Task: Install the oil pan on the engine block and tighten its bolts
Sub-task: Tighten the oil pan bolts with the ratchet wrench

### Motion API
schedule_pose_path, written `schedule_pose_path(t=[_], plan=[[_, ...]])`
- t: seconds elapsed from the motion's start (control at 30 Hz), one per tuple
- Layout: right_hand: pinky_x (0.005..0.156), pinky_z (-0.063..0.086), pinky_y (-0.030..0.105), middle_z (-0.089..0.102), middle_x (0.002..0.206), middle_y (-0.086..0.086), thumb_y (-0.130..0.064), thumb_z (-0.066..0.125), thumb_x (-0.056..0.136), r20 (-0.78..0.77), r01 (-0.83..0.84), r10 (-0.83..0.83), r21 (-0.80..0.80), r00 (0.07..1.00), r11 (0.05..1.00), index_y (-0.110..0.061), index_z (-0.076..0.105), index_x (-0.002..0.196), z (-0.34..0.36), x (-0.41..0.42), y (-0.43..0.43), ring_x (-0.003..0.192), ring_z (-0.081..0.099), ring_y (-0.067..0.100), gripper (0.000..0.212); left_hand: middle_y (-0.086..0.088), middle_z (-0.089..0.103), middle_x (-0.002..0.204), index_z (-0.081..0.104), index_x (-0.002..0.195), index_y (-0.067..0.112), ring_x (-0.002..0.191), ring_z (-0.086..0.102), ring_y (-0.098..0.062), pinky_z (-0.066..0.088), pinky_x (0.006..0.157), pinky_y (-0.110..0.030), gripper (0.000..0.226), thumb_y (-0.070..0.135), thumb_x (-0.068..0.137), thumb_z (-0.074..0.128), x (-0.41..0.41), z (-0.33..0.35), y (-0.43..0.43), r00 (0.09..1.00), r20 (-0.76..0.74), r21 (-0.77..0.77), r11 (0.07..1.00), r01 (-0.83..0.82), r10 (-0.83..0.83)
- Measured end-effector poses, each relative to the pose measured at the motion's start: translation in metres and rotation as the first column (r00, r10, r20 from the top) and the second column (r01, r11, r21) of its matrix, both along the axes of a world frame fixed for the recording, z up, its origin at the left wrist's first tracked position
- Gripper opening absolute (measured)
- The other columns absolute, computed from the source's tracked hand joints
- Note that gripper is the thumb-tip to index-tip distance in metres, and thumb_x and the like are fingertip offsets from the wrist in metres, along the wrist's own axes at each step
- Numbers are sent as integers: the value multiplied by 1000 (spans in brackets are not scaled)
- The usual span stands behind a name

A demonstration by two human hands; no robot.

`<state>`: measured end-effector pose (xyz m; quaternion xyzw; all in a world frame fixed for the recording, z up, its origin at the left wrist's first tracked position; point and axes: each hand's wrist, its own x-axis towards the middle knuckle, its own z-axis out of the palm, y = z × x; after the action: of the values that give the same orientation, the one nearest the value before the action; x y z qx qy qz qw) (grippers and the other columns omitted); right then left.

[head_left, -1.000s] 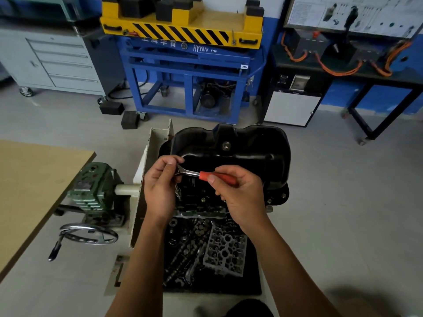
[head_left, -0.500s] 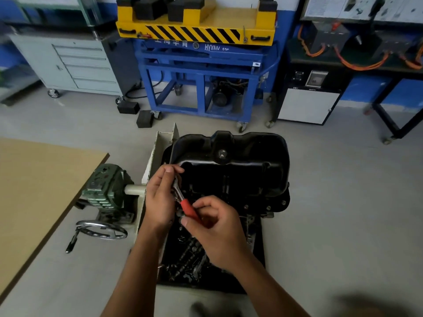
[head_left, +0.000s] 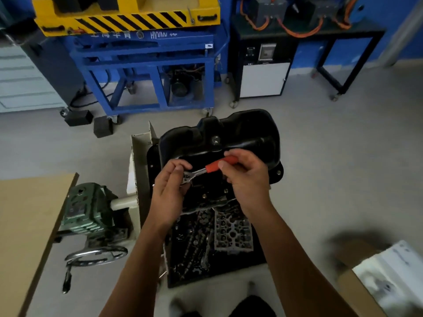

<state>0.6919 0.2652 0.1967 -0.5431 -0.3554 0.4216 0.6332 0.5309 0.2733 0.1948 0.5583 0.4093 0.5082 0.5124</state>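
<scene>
The black oil pan (head_left: 240,133) sits on top of the engine block (head_left: 206,195), which hangs on a stand. A ratchet wrench with a red handle (head_left: 219,164) lies across the pan's near left side. My right hand (head_left: 247,177) grips the red handle. My left hand (head_left: 170,188) holds the wrench's metal head (head_left: 188,176) with fingers and thumb curled round it, over the pan's left flange. The bolt under the head is hidden by my fingers. A bolt (head_left: 278,172) shows in the flange at the right.
Below the block, a black tray (head_left: 251,259) holds a cylinder head and loose engine parts. The green stand gearbox (head_left: 88,209) with its chrome handwheel (head_left: 97,255) stands left, beside a wooden table (head_left: 25,225). A blue lift cart (head_left: 146,65) stands behind. A cardboard box (head_left: 389,282) sits lower right.
My right hand swung the red handle from near my body up and to the right, across the pan. My left hand stayed on the wrench head. The camera tilted and shifted.
</scene>
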Motion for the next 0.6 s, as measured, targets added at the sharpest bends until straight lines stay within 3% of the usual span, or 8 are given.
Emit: schedule_pose_path(t=[0.13,0.33,0.5,0.6], plan=[[73,48,25,70,93,3,0,72,86,-84,68,-67,5,994,998,-10,72,104,10,-25,12,77,60,10,21,13,49,63,61,98,13,57,43,-2,39,57,-13,26,25,98,38,-18,2,3,992,11,-33,992,123,-123],[58,46,22,71,92,1,-3,70,90,-143,76,-81,-42,986,996,-15,72,104,19,-36,20,63,56,6,18,16,58,70,61,119,9,59,50,3,42,56,-10,27,14,108,38,-18,-3,3,994,96,-30,998,58,-55],[61,51,23,72,80,2,-9,76,83,-297,75,-74,-8,952,997,-23,78,87,6,-22,-19,61,58,11,14,10,58,73,68,100,19,67,51,-7,44,62,-27,24,26,99,45,-4,-10,4,978,120,-22,985,-170,172],[60,53,23,75,87,7,-17,77,74,-282,33,-33,-2,959,999,-22,80,82,2,-20,-45,61,62,14,10,10,51,62,68,90,20,57,44,-7,37,56,-25,23,22,98,46,3,-9,15,945,122,-6,953,-304,302]])
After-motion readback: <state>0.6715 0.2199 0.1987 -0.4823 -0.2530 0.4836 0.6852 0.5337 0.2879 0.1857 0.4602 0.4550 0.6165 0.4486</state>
